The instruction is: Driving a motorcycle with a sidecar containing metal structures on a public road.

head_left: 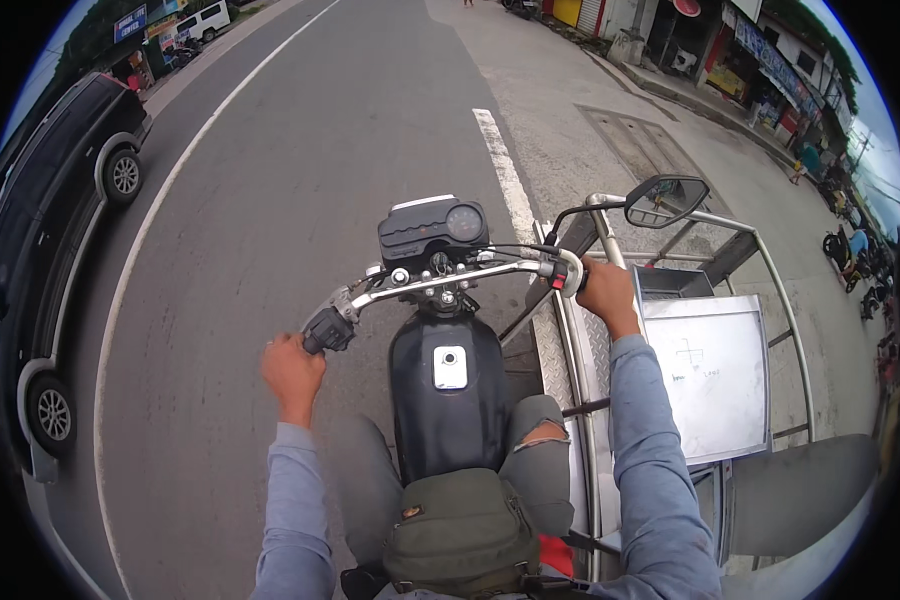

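Observation:
I sit astride a motorcycle with a black fuel tank [445, 410] between my knees. My left hand [292, 372] is closed round the left handlebar grip, just beyond a black switch housing [328, 330]. Round the right handlebar grip wraps my right hand [607, 292], beside a red switch [558, 282]; the grip itself is mostly hidden under the fingers. The silver handlebar [450, 277] spans between both hands, below a dark instrument cluster [432, 228] with a round gauge. A green-grey bag [460, 530] rests at my lap.
A metal-framed sidecar [790, 340] is fixed on the right, carrying a white panel [705, 375]. Above it stands a mirror [667, 200]. A black vehicle [55, 260] is close on the left, past the white road line [135, 262]. Shops [760, 65] and parked motorcycles [838, 255] line the right side.

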`<state>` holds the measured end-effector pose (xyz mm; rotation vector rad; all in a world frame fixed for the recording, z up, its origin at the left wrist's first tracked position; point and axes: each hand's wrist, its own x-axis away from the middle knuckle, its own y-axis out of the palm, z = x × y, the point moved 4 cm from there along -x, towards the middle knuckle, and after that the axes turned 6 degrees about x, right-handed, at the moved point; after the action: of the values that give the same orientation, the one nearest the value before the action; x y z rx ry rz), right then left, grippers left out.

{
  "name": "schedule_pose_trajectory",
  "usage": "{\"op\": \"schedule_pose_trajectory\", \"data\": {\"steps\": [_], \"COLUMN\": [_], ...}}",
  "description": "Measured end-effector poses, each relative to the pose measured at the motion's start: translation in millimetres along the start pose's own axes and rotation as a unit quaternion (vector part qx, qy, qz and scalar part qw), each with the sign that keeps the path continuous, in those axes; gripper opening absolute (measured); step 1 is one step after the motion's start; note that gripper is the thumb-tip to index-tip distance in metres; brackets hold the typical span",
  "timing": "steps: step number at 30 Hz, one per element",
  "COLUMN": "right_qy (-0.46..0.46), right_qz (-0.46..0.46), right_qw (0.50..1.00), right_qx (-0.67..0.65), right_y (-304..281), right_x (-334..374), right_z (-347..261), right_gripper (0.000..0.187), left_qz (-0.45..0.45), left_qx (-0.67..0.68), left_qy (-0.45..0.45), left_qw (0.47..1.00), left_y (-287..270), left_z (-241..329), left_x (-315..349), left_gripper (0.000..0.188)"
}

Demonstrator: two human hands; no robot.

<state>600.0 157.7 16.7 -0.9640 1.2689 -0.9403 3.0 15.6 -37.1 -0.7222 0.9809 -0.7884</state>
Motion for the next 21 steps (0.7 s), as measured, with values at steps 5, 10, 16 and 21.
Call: {"op": "schedule_pose_trajectory", "data": {"steps": [5,10,16,21], "right_qy": [0.03,0.025,0.037,0.039], "right_qz": [-0.02,-0.034,-0.055,-0.024], "right_qw": [0.999,0.999,0.997,0.999], "right_qx": [0.008,0.029,0.033,-0.002], "right_y": [-8,4,10,-2], "right_x": [4,9,16,28], "right_z": [-4,5,6,-3], "right_gripper": [0.034,0.031,0.036,0.038], "left_qz": [-0.002,0.006,-0.019,0.001], "left_qx": [-0.004,0.018,-0.015,-0.006], "left_qy": [0.027,0.02,0.04,0.048], "left_qw": [1.0,1.0,0.999,0.999], "left_y": [2,6,2,9], "left_z": [-3,-4,2,-12], "left_x": [0,-1,-5,-18], "left_gripper": [0.021,0.021,0.03,0.022]}}
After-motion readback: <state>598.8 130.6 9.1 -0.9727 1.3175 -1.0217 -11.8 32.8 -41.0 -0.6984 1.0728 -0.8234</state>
